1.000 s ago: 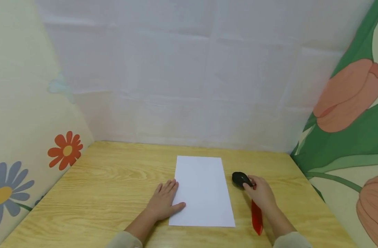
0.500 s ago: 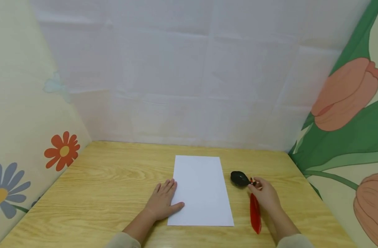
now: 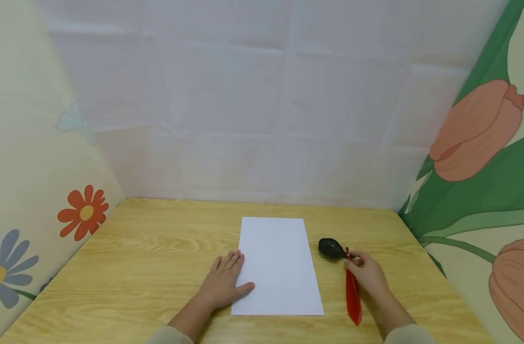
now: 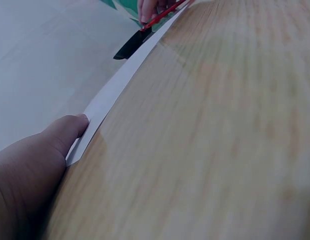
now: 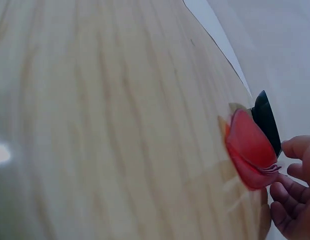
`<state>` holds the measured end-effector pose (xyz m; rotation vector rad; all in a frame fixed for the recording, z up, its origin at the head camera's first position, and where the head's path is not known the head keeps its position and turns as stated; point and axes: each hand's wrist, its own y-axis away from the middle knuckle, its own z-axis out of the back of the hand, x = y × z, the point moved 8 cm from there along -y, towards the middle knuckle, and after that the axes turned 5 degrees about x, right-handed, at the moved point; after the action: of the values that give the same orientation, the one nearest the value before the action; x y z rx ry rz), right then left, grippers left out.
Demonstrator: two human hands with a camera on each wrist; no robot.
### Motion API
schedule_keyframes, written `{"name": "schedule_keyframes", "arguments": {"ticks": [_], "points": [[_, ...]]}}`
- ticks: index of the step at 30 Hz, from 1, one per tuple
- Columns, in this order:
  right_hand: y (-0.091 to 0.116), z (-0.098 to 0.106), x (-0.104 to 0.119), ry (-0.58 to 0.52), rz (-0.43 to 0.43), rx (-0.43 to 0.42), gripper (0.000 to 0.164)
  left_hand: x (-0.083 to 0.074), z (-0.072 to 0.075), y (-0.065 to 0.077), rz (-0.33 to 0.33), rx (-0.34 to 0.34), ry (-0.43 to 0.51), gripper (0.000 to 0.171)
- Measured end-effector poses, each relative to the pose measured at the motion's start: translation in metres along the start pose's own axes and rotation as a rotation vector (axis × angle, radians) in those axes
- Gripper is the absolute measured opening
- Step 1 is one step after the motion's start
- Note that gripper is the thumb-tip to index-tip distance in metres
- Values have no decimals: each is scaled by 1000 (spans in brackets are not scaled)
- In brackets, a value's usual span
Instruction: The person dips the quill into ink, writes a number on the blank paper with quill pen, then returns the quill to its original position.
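Observation:
A white sheet of paper (image 3: 275,267) lies flat on the wooden table. My left hand (image 3: 225,282) rests flat at its left edge, thumb and fingertips on the paper; the left wrist view shows the thumb on the sheet's edge. Right of the paper, my right hand (image 3: 369,274) pinches the narrow ends where a black spoon-shaped piece (image 3: 330,248) and a long red spoon-shaped piece (image 3: 354,301) meet. The black piece points left, the red one toward me. In the right wrist view, thin layered ridges show on the red piece (image 5: 250,142) near the fingers. The fingers partly hide the joint.
The wood-grain table (image 3: 171,239) ends at a pale creased cloth (image 3: 244,119) behind. Flower-patterned panels (image 3: 468,215) stand at the right and left sides.
My right hand has drawn slightly right and back along the narrow ends, so more of the black piece and the joint shows. My left hand has stayed on the paper.

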<state>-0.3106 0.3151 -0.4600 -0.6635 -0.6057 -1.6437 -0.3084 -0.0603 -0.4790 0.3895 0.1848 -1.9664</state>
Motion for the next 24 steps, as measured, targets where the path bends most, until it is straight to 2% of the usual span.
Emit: {"name": "schedule_keyframes", "arguments": {"ticks": [10, 24], "points": [[-2, -1, 3, 53, 10, -5, 44, 2, -2, -1, -2, -12, -4, 89], [-2, -1, 2, 49, 1, -28, 40, 2, -3, -1, -8, -18, -8, 89]]}}
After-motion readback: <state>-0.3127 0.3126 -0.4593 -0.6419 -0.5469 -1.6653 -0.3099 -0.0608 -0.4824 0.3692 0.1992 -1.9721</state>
